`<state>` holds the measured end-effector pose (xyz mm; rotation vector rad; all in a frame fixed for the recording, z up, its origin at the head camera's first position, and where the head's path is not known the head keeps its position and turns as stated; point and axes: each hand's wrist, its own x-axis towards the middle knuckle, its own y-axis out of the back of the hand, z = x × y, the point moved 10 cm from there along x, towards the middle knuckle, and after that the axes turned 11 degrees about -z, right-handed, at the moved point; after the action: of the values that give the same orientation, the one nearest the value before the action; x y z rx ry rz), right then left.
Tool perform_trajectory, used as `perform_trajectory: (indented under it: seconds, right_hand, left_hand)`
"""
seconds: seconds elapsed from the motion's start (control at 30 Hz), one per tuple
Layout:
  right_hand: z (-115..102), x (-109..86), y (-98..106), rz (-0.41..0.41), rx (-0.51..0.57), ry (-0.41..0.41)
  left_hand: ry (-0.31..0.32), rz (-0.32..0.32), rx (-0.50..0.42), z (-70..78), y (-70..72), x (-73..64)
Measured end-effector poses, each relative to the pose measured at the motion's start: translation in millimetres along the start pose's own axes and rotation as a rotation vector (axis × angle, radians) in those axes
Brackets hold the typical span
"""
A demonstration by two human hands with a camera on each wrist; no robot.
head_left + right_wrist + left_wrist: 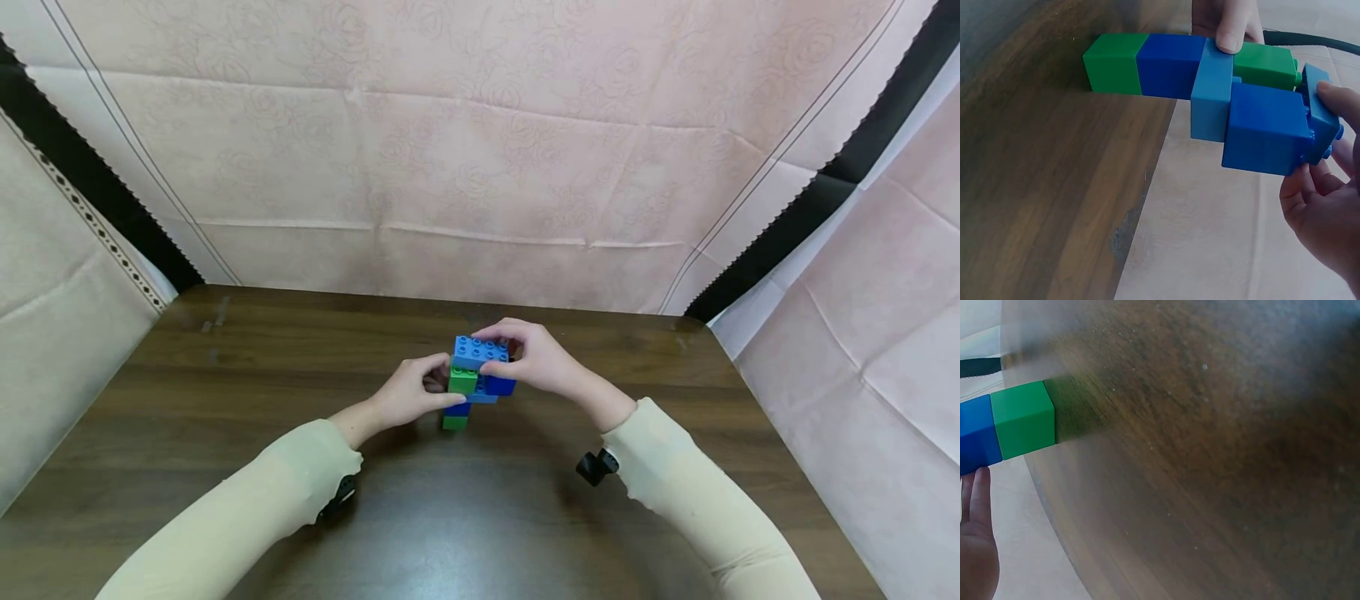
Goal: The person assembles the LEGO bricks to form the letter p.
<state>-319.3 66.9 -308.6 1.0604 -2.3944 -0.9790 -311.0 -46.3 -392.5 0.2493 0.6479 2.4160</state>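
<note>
A stack of toy building bricks stands on the table, its bottom green brick (1025, 422) under a dark blue brick (1171, 64). Above these is a light blue brick (1210, 103), bearing an upper green brick (462, 382) and a second dark blue brick (1266, 128) side by side. My left hand (411, 390) grips the stack's left side, thumb in front on the middle. My right hand (542, 358) pinches the topmost light blue brick (480, 355) between thumb and fingers. In the right wrist view this brick sits slightly askew, with studs showing in a gap beneath it.
The brown wooden table (420, 517) reaches back to a pale patterned cloth (480, 183). Similar cloth hangs at both sides, with black strips at the corners. A black wrist camera (597, 467) sits at the right cuff.
</note>
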Motion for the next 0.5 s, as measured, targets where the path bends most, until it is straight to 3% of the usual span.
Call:
perform_trajectory:
  seconds: [0.5]
  right_hand:
    - [-6.9,-3.2,-5.6,-0.004,-0.063,0.042]
  left_hand:
    - [0.019,-0.007,0.02,0.8,0.5,-0.1]
